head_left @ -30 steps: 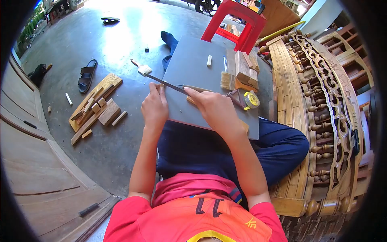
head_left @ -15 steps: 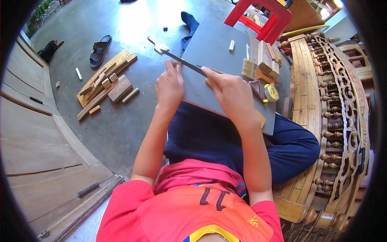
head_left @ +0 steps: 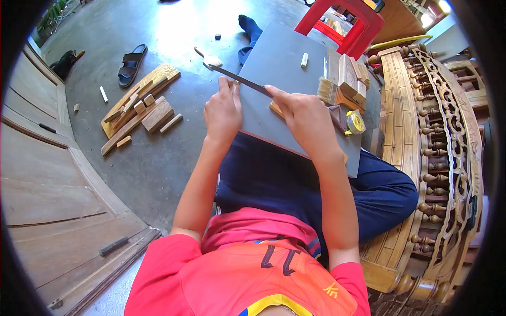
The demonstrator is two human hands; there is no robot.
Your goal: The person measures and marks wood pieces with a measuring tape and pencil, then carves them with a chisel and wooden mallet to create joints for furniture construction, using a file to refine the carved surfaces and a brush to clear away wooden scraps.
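Observation:
A long, narrow dark metal file (head_left: 243, 80) slants over the grey board (head_left: 279, 58) that rests across the person's lap. My right hand (head_left: 303, 118) is closed around its near end, with the index finger stretched along the top. Close to the board's left edge, my left hand (head_left: 223, 108) is closed in a pinch, thumb and fingertips up against the file. What looks like a small light wooden piece is between those fingertips, mostly hidden. A wooden strip (head_left: 276, 109) lies on the board, partly under my right hand.
On the board's right side sit wood blocks (head_left: 350, 79), a paintbrush (head_left: 326, 89) and a yellow tape measure (head_left: 355, 121). Wood offcuts (head_left: 157, 115) and a sandal (head_left: 132, 66) are on the floor at left. A red stool (head_left: 363, 29) stands ahead, a carved wooden bench (head_left: 392, 105) at right.
My right hand and the file have shifted slightly right and back toward me. My left hand stays almost in the same place.

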